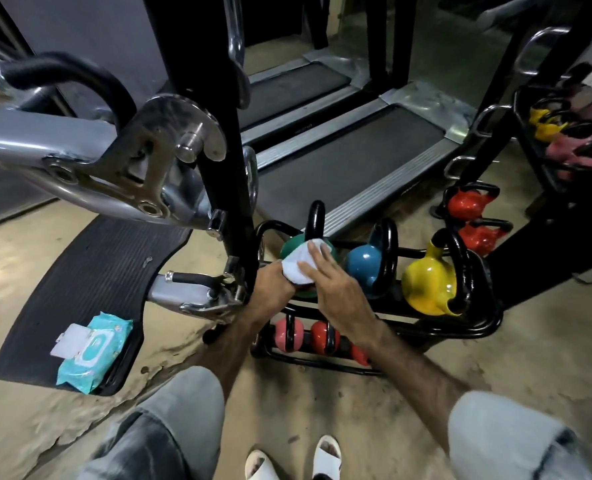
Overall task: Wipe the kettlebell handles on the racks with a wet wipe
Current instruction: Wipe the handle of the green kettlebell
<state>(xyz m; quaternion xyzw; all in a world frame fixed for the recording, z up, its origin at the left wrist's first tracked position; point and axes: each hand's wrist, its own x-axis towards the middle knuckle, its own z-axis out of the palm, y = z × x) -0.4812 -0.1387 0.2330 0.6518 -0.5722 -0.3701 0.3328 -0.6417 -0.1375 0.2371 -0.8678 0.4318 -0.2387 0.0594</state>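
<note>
A low black rack (474, 329) holds a green kettlebell (289, 247), a blue one (363, 263) and a yellow one (426, 285), each with a black handle. The green kettlebell's handle (316, 218) stands upright. A white wet wipe (299, 266) is held in front of the green kettlebell. My left hand (270, 289) grips the wipe's lower left edge. My right hand (336, 285) lies over its right side with fingers spread on it. Small pink (289, 336) and red kettlebells (324, 337) sit on the lower tier.
An open teal pack of wipes (93, 348) lies on a black rubber footplate (90, 282) at left. A chrome machine arm (107, 161) and black post (225, 150) crowd the left. Treadmills (350, 150) lie behind. Another rack at right holds red (467, 204), yellow and pink kettlebells.
</note>
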